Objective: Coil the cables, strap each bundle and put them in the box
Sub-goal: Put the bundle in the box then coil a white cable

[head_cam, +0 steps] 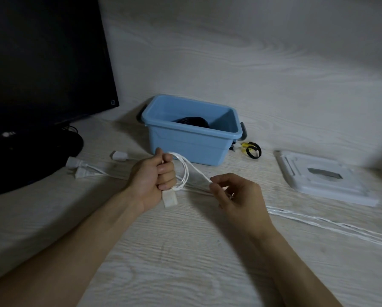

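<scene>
My left hand [156, 178] grips a small coil of thin white cable [185, 171], with the cable's white plug [169, 198] sticking out below the fist. My right hand [234, 193] pinches the same cable between thumb and forefinger a little to the right. The rest of this cable trails off to the right across the desk [331, 224]. A blue plastic box [192, 131] stands just behind my hands, and a black coiled cable [192, 120] lies inside it. Black strap loops [253, 150] lie at the box's right side.
A white power cable with plugs [83, 170] and a small white connector [119, 155] lie left of my left hand. A dark monitor [41, 69] on its stand fills the left. The box's white lid [325, 180] lies on the desk at right.
</scene>
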`<state>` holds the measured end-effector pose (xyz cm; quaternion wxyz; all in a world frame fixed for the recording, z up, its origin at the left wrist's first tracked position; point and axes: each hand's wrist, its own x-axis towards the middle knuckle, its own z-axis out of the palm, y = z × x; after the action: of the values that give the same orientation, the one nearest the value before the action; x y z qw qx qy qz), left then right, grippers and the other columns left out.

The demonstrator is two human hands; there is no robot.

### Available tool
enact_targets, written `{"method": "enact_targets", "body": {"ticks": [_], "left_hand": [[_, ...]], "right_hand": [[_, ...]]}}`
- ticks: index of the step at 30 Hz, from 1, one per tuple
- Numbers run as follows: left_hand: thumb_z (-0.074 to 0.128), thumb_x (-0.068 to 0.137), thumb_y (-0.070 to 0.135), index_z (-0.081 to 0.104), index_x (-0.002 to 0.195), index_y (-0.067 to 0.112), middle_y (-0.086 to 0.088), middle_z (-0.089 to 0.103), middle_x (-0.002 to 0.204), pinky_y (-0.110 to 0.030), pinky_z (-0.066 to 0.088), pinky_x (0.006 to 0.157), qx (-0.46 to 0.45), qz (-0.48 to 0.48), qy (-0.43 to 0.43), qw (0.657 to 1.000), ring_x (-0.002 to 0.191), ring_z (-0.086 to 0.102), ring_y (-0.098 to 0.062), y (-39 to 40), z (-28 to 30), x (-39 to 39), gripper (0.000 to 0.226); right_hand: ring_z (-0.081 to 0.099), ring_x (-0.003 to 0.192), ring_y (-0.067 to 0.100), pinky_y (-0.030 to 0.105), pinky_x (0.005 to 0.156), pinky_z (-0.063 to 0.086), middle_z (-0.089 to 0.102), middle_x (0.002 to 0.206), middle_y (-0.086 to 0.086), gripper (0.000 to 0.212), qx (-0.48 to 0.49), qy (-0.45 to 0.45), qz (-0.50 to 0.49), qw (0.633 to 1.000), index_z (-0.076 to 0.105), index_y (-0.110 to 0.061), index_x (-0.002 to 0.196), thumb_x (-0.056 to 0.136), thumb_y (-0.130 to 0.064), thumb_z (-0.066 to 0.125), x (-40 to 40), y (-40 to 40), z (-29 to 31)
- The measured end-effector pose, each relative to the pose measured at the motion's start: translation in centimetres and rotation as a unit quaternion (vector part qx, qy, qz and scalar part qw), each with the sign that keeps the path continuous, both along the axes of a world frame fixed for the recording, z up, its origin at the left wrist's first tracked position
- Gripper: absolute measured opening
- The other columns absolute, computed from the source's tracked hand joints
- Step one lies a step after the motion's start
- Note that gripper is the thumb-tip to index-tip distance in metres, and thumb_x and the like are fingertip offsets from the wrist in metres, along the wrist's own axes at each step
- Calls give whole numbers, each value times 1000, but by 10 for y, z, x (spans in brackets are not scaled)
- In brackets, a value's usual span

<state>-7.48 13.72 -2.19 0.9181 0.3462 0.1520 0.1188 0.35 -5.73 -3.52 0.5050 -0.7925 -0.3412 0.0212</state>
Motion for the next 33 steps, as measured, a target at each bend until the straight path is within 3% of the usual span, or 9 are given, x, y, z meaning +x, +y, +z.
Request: {"method": "enact_targets", "body": {"ticks": [8,12,17,19,21,23,27,29,33], "left_hand": [[29,104,33,40,63,21,11,22,42,-21,12,35,-39,42,-28,998,31,17,-5,1,5,-3,44],[32,94,24,32,53,24,10,21,39,-21,11,32,-75,178,-28,981,30,15,-7,29,11,-7,41],[32,90,22,35,60,22,9,25,44,-20,17,38,-93,273,-61,956,35,18,-7,73,15,-18,30],[31,93,22,41,64,19,8,28,47,-21,23,42,-102,269,-65,955,38,23,-8,69,13,-12,30],[27,100,23,45,68,16,6,33,49,-23,27,48,-109,271,-65,954,41,27,-9,61,13,-4,38],[29,103,20,46,71,14,6,38,47,-21,31,54,-98,282,-57,953,41,32,-8,57,14,2,37],[35,103,8,48,79,13,8,45,44,-19,42,48,-6,302,-54,952,38,42,-7,54,12,9,28],[37,104,7,53,88,9,8,49,47,-18,44,47,108,317,-38,941,41,47,-6,51,8,10,23],[39,102,1,57,110,4,1,58,65,-14,48,56,426,304,11,852,51,57,-2,39,-2,6,20]], "right_hand": [[63,68,-2,7,59,41,70,72,-11,12,-32,-169,-110,979,71,-18,87,91,-29,70,16,-8,3],[60,65,-2,21,63,46,68,74,-11,13,-26,-156,-153,975,67,-20,87,93,-32,68,21,-11,4],[55,59,3,14,54,37,62,67,-15,8,-64,-136,-62,987,69,-25,93,95,-31,65,10,-5,0],[56,60,2,18,57,42,64,72,-16,10,-96,-144,1,985,71,-27,100,97,-28,61,0,2,-3],[61,67,4,28,62,50,69,80,-15,14,-122,-167,67,976,72,-28,95,94,-29,58,-8,7,-6],[62,70,4,28,65,52,70,82,-15,18,-141,-178,120,966,75,-28,88,88,-35,58,-14,9,-6],[56,69,-3,8,65,37,60,77,-20,2,-129,-161,208,956,76,-25,84,85,-26,75,-20,10,-8],[55,72,-3,7,66,36,59,78,-18,1,-113,-152,223,956,76,-21,85,86,-22,76,-22,11,-8],[58,84,5,13,73,41,62,88,-12,7,-70,-112,246,960,71,-15,93,95,-16,65,-24,10,-3]]}}
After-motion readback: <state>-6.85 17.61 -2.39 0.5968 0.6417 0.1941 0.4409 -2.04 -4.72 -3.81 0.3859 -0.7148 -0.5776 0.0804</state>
